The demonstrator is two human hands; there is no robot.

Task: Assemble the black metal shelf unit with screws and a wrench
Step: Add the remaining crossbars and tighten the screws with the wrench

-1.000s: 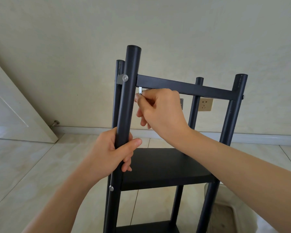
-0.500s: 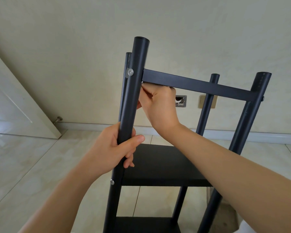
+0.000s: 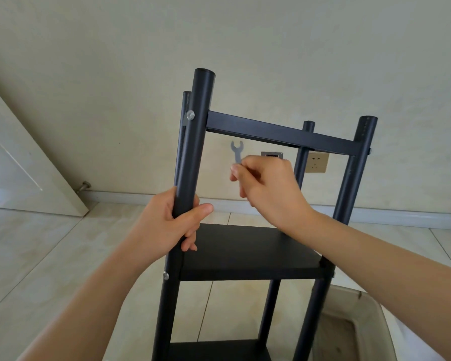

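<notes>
Shelf unit (image 3: 248, 252): black metal, matt finish noted on tubes and boards; a faint sheen is seen along the front post (image 3: 193, 142). Screw head (image 3: 190, 115): bare silvery metal, shiny. Wrench (image 3: 236, 151): flat grey metal, dull. Floor tiles (image 3: 37, 256): glossy, smooth, pale marbling observed. Wall (image 3: 115, 61): matt, slightly textured. Socket plate (image 3: 316, 162): smooth, gold-toned.

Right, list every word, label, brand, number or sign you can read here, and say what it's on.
None: no readable text in this view.
wrench: no marking visible.
black shelf unit: plain, no label.
wall socket: only slot holes, no lettering.
small metal wall plate: too blurred to tell.
</notes>
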